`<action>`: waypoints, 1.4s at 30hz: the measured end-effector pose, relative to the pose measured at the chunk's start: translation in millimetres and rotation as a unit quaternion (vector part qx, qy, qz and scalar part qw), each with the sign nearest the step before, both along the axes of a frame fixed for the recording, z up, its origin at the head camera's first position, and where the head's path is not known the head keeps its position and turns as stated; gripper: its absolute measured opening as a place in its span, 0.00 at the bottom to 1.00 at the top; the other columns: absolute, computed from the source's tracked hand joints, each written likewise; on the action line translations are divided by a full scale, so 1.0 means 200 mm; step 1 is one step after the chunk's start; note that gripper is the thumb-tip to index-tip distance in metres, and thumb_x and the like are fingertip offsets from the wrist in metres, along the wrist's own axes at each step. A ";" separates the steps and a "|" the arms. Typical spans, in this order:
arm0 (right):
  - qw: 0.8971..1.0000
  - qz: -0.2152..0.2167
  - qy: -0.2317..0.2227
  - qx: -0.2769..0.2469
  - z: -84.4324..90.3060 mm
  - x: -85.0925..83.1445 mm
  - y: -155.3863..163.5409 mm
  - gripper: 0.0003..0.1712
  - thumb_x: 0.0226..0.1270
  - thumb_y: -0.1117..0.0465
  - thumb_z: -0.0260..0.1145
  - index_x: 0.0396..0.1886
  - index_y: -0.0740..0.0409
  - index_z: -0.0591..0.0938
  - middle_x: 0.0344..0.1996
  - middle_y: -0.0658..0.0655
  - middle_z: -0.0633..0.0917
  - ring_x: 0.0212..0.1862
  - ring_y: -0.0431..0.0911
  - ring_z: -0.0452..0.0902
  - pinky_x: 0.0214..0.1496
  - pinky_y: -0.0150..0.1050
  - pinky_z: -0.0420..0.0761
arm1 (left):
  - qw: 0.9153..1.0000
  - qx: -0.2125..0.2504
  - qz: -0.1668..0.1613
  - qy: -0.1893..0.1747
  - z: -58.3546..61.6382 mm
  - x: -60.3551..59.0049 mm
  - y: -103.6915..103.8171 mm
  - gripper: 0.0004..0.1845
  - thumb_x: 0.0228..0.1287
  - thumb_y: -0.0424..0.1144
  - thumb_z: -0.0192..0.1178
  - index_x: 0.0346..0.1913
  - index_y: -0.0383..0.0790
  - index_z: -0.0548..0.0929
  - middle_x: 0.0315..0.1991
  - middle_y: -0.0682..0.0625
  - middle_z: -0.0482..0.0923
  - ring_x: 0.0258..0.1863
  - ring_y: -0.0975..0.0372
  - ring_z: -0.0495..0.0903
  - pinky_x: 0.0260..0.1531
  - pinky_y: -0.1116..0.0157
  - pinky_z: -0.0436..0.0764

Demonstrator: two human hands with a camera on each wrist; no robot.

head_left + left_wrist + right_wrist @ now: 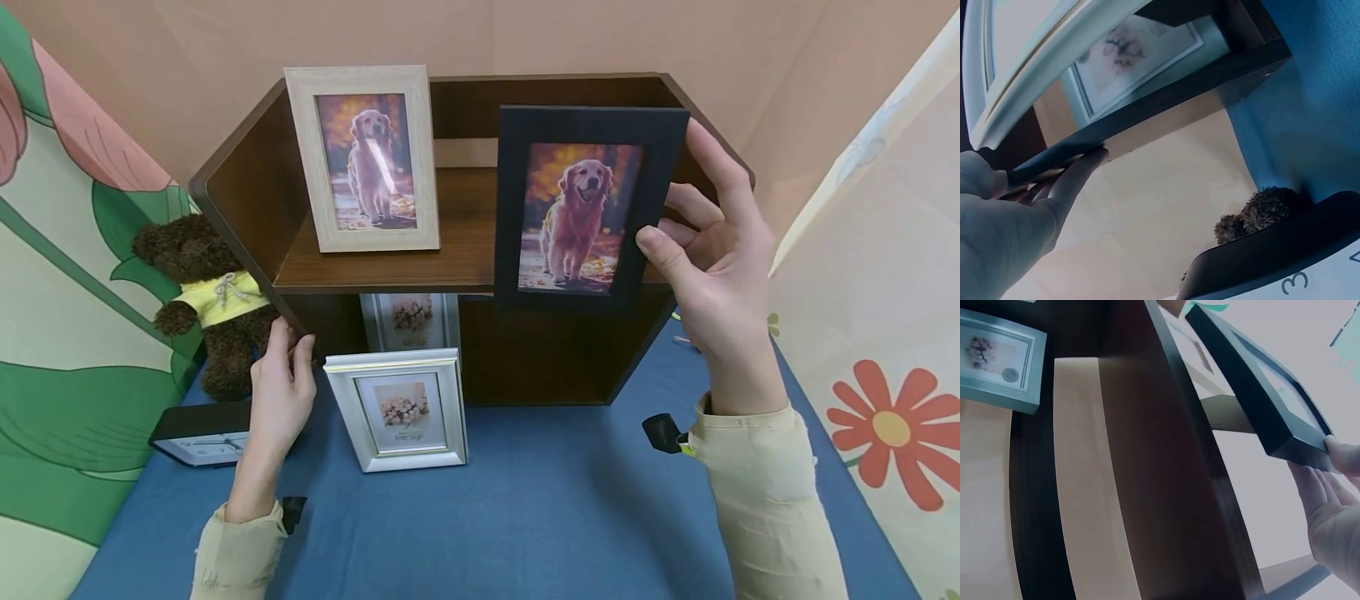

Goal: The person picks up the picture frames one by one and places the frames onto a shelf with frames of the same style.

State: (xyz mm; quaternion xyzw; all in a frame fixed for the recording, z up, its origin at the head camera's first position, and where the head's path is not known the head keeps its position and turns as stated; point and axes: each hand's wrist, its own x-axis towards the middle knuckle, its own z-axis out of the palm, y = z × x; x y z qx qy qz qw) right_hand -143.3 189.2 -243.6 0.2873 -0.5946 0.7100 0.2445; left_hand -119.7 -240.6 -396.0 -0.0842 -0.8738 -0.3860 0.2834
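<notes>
My right hand [708, 250] grips the right edge of a black picture frame [585, 204] with a dog photo, held upright in front of the brown wooden shelf unit [352, 271]. The black frame [1260, 400] shows edge-on in the right wrist view, thumb on its corner. My left hand [281, 387] rests with straight fingers [1079, 169] against the shelf unit's lower left edge, beside a silver frame [401, 408] with a flower picture standing on the blue table.
A light wood frame [363, 158] with a dog photo stands on the shelf. Another flower frame [408, 321] stands under the shelf. A brown teddy bear [206, 292] in yellow and a black clock [198, 433] lie at left on the blue table [525, 517].
</notes>
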 end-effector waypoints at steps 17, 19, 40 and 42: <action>0.998 -0.048 0.006 0.041 0.08 -0.13 -0.07 0.39 0.72 0.78 0.64 0.81 0.60 0.69 0.73 0.59 0.75 0.62 0.56 0.81 0.63 0.40 0.82 | 1.000 -0.021 0.015 0.018 0.00 -0.01 0.01 0.13 0.82 0.26 0.54 0.63 0.26 0.74 0.28 0.38 0.77 0.19 0.64 0.68 0.19 0.71 0.63; 0.998 -0.048 0.014 0.049 0.08 -0.15 -0.07 0.38 0.73 0.77 0.64 0.81 0.60 0.69 0.72 0.58 0.75 0.62 0.56 0.81 0.62 0.40 0.82 | 1.000 -0.019 0.016 0.017 0.00 -0.01 0.01 0.13 0.82 0.25 0.54 0.63 0.26 0.74 0.28 0.39 0.77 0.18 0.65 0.67 0.18 0.71 0.62; 0.995 -0.068 0.018 0.070 0.05 -0.33 -0.09 0.38 0.74 0.80 0.61 0.81 0.57 0.70 0.72 0.54 0.77 0.62 0.56 0.81 0.58 0.38 0.82 | 0.999 -0.017 0.023 0.017 0.00 0.01 0.02 0.14 0.83 0.26 0.53 0.64 0.26 0.74 0.31 0.38 0.79 0.20 0.60 0.71 0.20 0.71 0.64; 0.996 -0.064 0.006 0.065 0.04 -0.33 -0.09 0.38 0.75 0.81 0.60 0.81 0.57 0.70 0.72 0.54 0.76 0.62 0.56 0.80 0.57 0.37 0.82 | 0.999 -0.018 0.024 0.015 0.00 0.01 0.02 0.14 0.83 0.27 0.53 0.64 0.26 0.74 0.31 0.38 0.79 0.20 0.60 0.71 0.20 0.71 0.65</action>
